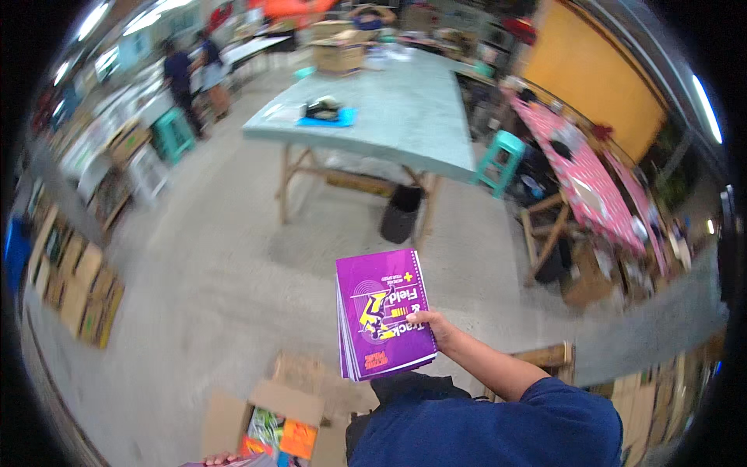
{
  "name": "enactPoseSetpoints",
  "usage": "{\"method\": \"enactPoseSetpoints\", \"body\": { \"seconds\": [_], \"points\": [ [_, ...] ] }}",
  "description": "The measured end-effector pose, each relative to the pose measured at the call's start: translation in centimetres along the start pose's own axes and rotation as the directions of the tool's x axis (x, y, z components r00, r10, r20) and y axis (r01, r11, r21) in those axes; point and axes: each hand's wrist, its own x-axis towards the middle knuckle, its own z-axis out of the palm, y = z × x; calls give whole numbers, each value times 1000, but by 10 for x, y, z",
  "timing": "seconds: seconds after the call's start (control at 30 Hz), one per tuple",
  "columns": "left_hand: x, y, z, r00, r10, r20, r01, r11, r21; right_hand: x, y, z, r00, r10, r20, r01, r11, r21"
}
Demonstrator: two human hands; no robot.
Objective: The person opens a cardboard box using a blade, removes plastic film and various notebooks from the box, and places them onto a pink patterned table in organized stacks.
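My right hand (433, 325) grips a stack of purple spiral-bound notebooks (381, 292) by its right side. The thumb lies on the top cover, and the fingers are hidden underneath. The cover has a yellow and black figure and white lettering turned sideways. At the lower edge, only the fingers of my left hand (221, 458) show, curled over a greyish-purple stack (250, 461) that looks like more notebooks, mostly cut off. It is beside an open cardboard box (289, 395) with orange and green printed items (298, 437) inside.
Ahead stands a large pale-green table (381, 117) with a blue sheet (327, 118) and a carton (338, 56) on it. A black bin (401, 214) is underneath. Teal stools (500, 162) and a pink-covered table (583, 171) stand right. Flattened cartons (82, 292) lean left; two people (183, 78) stand farther back.
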Motion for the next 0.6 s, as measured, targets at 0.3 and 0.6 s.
{"method": "enactPoseSetpoints", "body": {
  "seconds": [0.3,0.6],
  "points": [
    [292,-100,-35,751,-546,371,571,820,50,38,105,1,753,-511,-415,565,825,8],
    [407,-492,-149,314,-650,692,825,548,140,189,232,-216,285,-692,-663,775,574,-266]
  ]
}}
